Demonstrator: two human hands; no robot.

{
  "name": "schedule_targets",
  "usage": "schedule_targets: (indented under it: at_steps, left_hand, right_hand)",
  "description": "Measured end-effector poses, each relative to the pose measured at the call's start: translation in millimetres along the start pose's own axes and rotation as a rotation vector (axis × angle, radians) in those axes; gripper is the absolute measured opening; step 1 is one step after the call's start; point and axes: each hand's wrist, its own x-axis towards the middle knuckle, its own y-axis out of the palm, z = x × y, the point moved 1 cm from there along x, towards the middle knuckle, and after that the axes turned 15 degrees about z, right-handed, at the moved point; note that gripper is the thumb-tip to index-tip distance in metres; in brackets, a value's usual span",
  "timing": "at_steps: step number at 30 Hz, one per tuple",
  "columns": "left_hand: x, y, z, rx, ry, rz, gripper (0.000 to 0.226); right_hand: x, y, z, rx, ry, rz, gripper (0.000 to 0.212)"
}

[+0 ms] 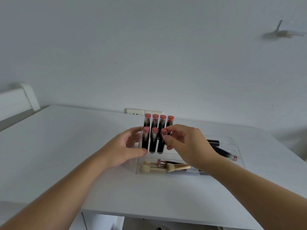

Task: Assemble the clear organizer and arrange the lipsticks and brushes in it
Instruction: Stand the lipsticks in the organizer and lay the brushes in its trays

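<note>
A clear organizer [239,152] stands on the white table. Several dark lipsticks with pink caps stand upright in its stepped rack, a back row [155,122] and a front row [153,141]. My right hand [186,143] pinches the rightmost front lipstick [162,140] near its cap. My left hand [126,146] holds the rack's left side, thumb at the base of the leftmost front lipstick [145,140]. Brushes [167,167] with pale heads lie in the front tray. More lipsticks [222,152] lie flat in the right compartments, partly behind my right wrist.
The white table [66,155] runs to a white wall, where a wall socket [142,112] sits just behind the rack. A white frame edge [20,98] shows at far left. The table's front edge [149,214] lies near the bottom.
</note>
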Motion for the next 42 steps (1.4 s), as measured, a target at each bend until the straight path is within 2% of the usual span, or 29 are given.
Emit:
schedule_targets:
  at_steps: [18, 25, 33, 42]
  left_hand:
    - [2, 0, 0, -0.005, 0.008, -0.008, 0.08]
    - [2, -1, 2, -0.002, 0.011, -0.001, 0.078]
    - [3, -1, 4, -0.003, 0.018, -0.005, 0.075]
    - [2, -1, 5, 0.0, 0.018, -0.007, 0.077]
  right_hand:
    - [1, 2, -9, -0.055, 0.039, -0.009, 0.013]
    - [1, 3, -10, -0.113, 0.088, 0.006, 0.027]
    - [4, 9, -8, -0.179, 0.114, -0.032, 0.008]
    - [4, 9, -7, -0.181, 0.116, -0.049, 0.002]
